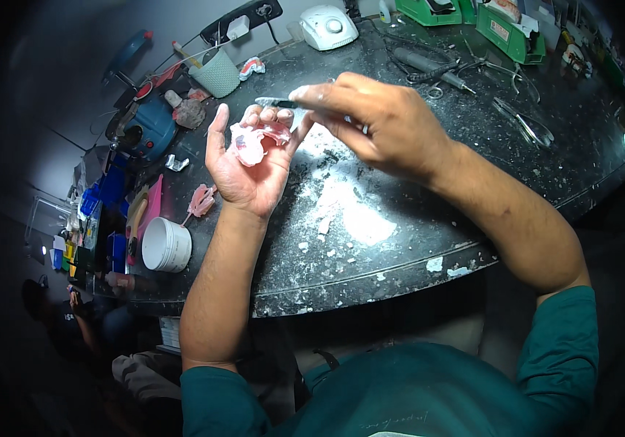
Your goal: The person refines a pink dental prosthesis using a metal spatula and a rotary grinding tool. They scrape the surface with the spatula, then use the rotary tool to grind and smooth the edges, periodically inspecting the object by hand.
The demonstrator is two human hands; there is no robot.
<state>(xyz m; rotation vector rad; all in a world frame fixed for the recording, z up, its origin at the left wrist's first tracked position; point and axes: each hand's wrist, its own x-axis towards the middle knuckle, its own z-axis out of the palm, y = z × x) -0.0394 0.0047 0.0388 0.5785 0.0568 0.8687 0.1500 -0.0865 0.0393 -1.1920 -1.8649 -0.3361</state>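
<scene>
Here's the left hand (245, 182), palm up, its curled fingers cradling a pink moulded piece (250, 149) above the left side of the black tabletop (429, 207), while the right hand (385, 120) pinches a flat-bladed tool (276, 102) beside those fingertips, a white tub (167, 244) near the tabletop's left edge!

Left hand (243, 178) cupped upward, right hand (389, 127) curled

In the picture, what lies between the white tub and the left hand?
In the head view, a flat pink piece shows between the white tub and the left hand, beside the wrist.
</scene>
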